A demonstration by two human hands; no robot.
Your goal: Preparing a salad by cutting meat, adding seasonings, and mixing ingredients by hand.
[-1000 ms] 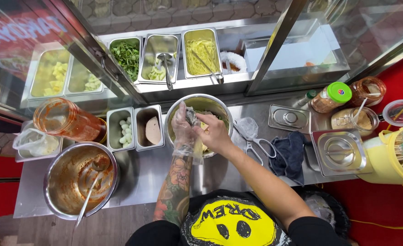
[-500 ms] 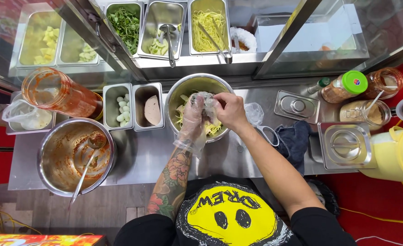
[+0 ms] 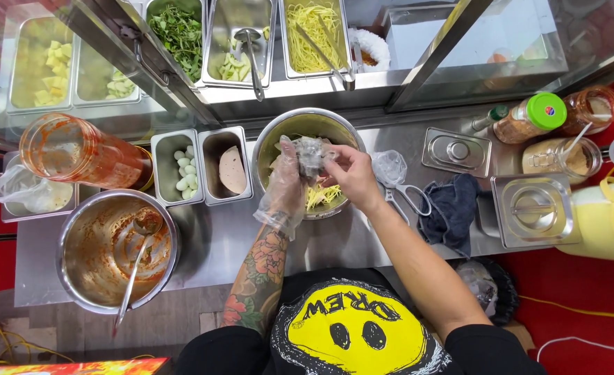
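My left hand (image 3: 284,182) is raised over a round steel bowl (image 3: 264,142) that holds yellow shredded food (image 3: 324,196). A loose clear plastic glove (image 3: 274,208) covers this hand down to the wrist, and its fingers are apart. My bare right hand (image 3: 349,173) reaches in from the right and pinches the crumpled plastic at the glove's fingertips (image 3: 312,149). Both hands meet above the middle of the bowl.
Left of the bowl are two small steel pans, one with white balls (image 3: 180,172), one with a pale slice (image 3: 232,170). A large sauce-smeared bowl with a spoon (image 3: 116,250) and a red-stained jar (image 3: 78,149) stand further left. Scissors (image 3: 405,198), a dark cloth (image 3: 449,208), lidded pans (image 3: 533,208) and jars (image 3: 533,118) lie right.
Both hands have stayed over the bowl while the right hand works the glove further onto the left hand. The view has shifted slightly.
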